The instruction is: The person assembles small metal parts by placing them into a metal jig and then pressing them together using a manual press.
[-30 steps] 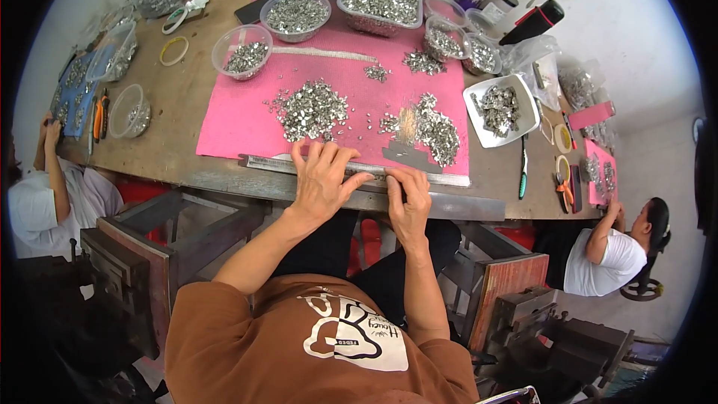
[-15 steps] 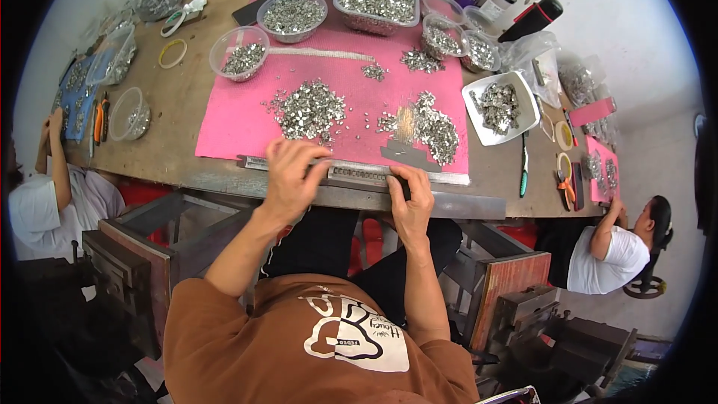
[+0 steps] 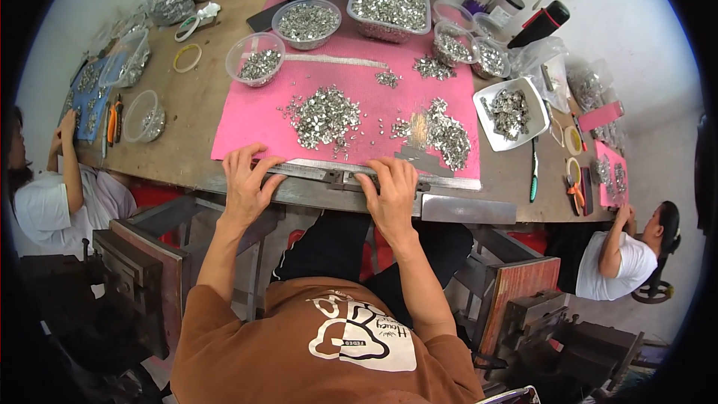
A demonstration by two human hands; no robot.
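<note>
Left hand (image 3: 245, 185): mine, thumb on the near side and fingers on the far side, clamped on the left part of the bar.
Right hand (image 3: 393, 193): mine, thumb and fingers bent together, clamped on the bar toward its right end.
Dark metal bar (image 3: 318, 174): one, long and narrow, lying sideways between my hands at the near edge of the mat; finer detail too small to tell.
Silver strip (image 3: 465, 183): one, along the mat's near edge, just beyond the bar.
Steel plate (image 3: 468, 210): one, flat, at the worktop's front edge, to the right of my right hand.
Pink mat (image 3: 243, 123): one, spread on the worktop (image 3: 187, 112).
Large heap (image 3: 325, 117): small shiny metal pieces, on the mat beyond the gap between my hands.
Right heap (image 3: 450, 142): similar pieces, beside a grey flat piece (image 3: 425, 160).
White dish (image 3: 490, 139): one, squarish, holding metal pieces, right of the mat.
Green-handled tool (image 3: 534, 179): one, near the dish.
Rectangular tub (image 3: 387, 33): one, clear, filled with metal pieces, at the mat's far side.
</note>
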